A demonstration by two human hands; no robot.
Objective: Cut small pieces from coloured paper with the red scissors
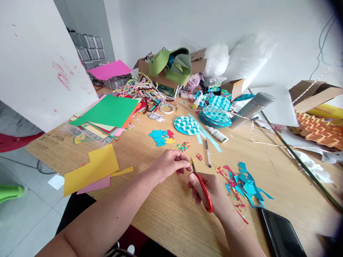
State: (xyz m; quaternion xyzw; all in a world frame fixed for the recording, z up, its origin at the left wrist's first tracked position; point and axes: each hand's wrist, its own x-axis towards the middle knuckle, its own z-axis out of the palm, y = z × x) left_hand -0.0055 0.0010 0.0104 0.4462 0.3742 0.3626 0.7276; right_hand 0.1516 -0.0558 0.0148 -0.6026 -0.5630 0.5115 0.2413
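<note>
Left hand (170, 164): 1, thumb and fingers pressed together, pinching 1 tiny yellow paper piece (192, 161), mostly hidden.
Right hand (217, 191): 1, fingers curled round 1 pair of red-handled metal scissors (205, 191), tips just beside the left fingers.
Fish-like paper cutouts (159, 137): 3 colours showing, blue, red and yellow, overlapping on the wooden counter (160, 207); layers beneath, cannot tell.
Confetti-like paper bits (183, 146): 1 patch, too small to count.
Clear black-capped pen (208, 152): 1, beyond the scissors.
White glue tube (217, 134): 1, near the pen.
Around: 1 round blue disc with pale wavy strips (187, 125); green card sheet (107, 110) topping a pile.
In the way: tangled blue and red scraps (246, 184) and 1 black phone (281, 230), right of the right hand.
</note>
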